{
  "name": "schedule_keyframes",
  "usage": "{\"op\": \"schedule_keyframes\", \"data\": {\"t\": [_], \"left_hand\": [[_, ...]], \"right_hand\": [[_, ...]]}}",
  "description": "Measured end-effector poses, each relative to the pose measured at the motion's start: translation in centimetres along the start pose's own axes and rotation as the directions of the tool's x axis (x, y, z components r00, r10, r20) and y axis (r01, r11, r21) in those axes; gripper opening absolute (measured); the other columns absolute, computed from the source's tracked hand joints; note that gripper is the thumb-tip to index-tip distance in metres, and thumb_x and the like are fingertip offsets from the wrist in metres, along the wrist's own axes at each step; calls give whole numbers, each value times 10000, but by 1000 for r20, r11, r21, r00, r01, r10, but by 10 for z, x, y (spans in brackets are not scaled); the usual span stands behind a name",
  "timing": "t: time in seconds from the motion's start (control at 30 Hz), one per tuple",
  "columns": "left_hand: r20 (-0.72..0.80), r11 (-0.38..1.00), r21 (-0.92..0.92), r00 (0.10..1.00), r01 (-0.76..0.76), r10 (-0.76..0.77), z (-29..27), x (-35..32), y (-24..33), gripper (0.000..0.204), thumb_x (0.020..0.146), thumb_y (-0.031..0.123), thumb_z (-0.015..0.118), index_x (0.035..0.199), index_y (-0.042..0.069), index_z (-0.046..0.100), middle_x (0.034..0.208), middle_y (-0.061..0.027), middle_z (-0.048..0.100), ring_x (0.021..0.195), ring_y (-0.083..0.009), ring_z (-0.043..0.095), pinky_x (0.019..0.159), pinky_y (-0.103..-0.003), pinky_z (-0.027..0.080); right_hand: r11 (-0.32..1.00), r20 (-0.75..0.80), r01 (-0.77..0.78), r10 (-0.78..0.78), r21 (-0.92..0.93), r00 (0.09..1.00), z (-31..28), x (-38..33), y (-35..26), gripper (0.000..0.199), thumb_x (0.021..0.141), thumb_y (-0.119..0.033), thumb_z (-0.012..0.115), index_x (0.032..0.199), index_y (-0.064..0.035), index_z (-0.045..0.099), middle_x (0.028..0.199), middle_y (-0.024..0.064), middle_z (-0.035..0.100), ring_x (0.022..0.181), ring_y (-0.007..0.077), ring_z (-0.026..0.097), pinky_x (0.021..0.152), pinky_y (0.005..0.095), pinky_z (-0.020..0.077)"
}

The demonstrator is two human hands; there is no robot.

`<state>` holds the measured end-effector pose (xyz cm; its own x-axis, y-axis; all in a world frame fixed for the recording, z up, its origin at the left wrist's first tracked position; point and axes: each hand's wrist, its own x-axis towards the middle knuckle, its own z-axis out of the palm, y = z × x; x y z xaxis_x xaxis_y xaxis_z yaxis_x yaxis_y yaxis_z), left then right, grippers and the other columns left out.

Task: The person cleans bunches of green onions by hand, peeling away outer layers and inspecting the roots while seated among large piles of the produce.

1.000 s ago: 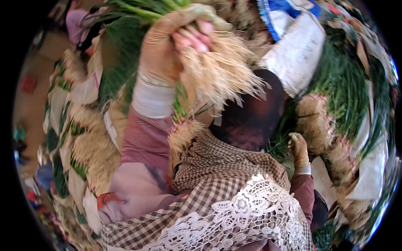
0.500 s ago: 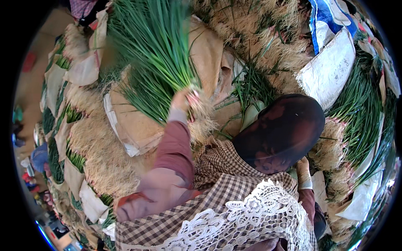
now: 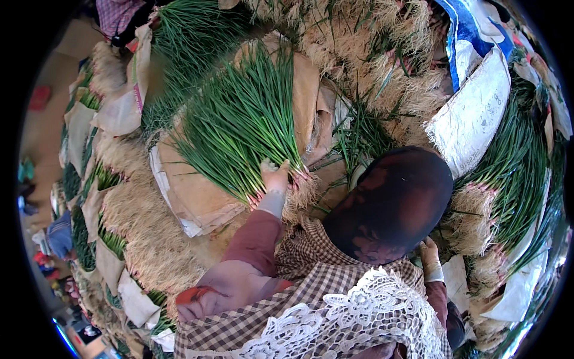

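Observation:
A fanned bunch of spring onions (image 3: 251, 125) lies on folded brown sacking (image 3: 203, 200), green tops pointing away from me and pinkish bulbs and pale roots toward me. My left hand (image 3: 275, 178) rests across the stalks just above the bulbs. Its fingers and thumb are apart, lying on top of the bunch, and grey covering shows at the fingertips. Some bulbs stick out on either side of the hand. Down beside my dark-clad knee (image 3: 391, 206) is my right hand (image 3: 430, 258), partly covered; its fingers are mostly hidden.
Rooty bundles (image 3: 149, 209) are stacked at the left, with more root masses (image 3: 359, 36) at the far side. Spring onions with long leaves (image 3: 508, 155) stand at the right beside a white sack (image 3: 472, 110). Another person's checked sleeve (image 3: 116, 17) shows at the far left.
My left hand has lowered the lifted bunch onto the sacking, where it now spreads out. The fingers have loosened from around the stalks. My right hand stays beside the knee.

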<state>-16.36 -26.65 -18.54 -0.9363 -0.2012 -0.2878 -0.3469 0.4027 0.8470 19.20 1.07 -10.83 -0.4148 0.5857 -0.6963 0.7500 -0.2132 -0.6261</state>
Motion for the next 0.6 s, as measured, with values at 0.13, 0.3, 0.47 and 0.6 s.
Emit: {"op": "schedule_keyframes", "data": {"t": [0.13, 0.3, 0.47, 0.6], "left_hand": [[372, 986, 136, 927, -94, 37, -18, -22, 42, 424, 746, 39, 545, 1137, 10, 383, 926, -100, 511, 772, -125, 498, 652, -257, 424], [735, 993, 74, 668, 88, -115, 15, -31, 29, 328, 803, 105, 478, 1119, 37, 423, 848, -103, 553, 775, -147, 535, 622, -269, 460], [466, 797, 88, 682, 598, -564, -8, 18, -49, 232, 808, 168, 481, 959, 4, 543, 791, -71, 586, 625, -159, 555, 520, -252, 446], [558, 897, 70, 729, 435, -397, 11, 5, -11, 248, 821, 207, 437, 909, 7, 554, 752, -79, 585, 608, -169, 557, 530, -287, 466]], "right_hand": [[999, 16, -50, 50, 5, 999, -4, 13, 22, 126, 810, -133, 477, 841, -21, 527, 594, -17, 460, 501, 73, 402, 465, 197, 341], [995, 30, -67, 69, -79, 997, 2, 15, 17, 144, 812, -154, 472, 875, -37, 528, 645, 18, 522, 554, 107, 481, 511, 224, 400], [997, -27, -56, 55, -43, 998, 3, 4, 21, 147, 799, -138, 499, 872, -17, 540, 668, 4, 517, 561, 88, 455, 519, 213, 388], [997, -4, -35, 34, -74, 999, -14, 3, 42, 151, 795, -158, 500, 853, -24, 539, 663, 29, 526, 569, 113, 478, 516, 247, 393]]}}
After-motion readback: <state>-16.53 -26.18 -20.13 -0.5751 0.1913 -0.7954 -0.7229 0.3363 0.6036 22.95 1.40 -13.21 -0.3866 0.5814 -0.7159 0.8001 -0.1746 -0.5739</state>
